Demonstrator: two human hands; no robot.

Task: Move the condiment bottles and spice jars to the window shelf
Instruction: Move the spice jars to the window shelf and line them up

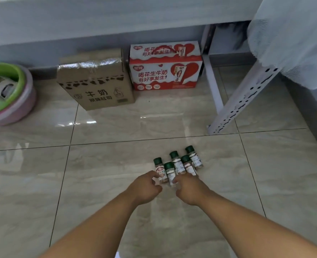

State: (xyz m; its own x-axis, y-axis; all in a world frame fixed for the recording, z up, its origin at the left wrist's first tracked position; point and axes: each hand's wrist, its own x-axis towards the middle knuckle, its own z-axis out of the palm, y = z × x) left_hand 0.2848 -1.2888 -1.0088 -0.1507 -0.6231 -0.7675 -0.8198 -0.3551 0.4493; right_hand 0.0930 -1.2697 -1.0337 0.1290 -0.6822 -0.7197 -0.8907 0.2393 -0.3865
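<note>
Several small spice jars with dark green caps stand close together on the tiled floor. My left hand reaches in from the lower left with loosely curled fingers. Its index finger touches the side of the leftmost jar, and the thumb lies just below that jar's base. From the lower right, my right hand comes in with its fingertips against the bases of the front jar and the jars beside it. Neither hand clearly wraps a jar. The window shelf is out of view.
A brown cardboard box and a red-and-white milk carton case stand against the wall. A green and pink basin sits at the far left. A white perforated metal rack leg slants down at the right, with a white curtain above it.
</note>
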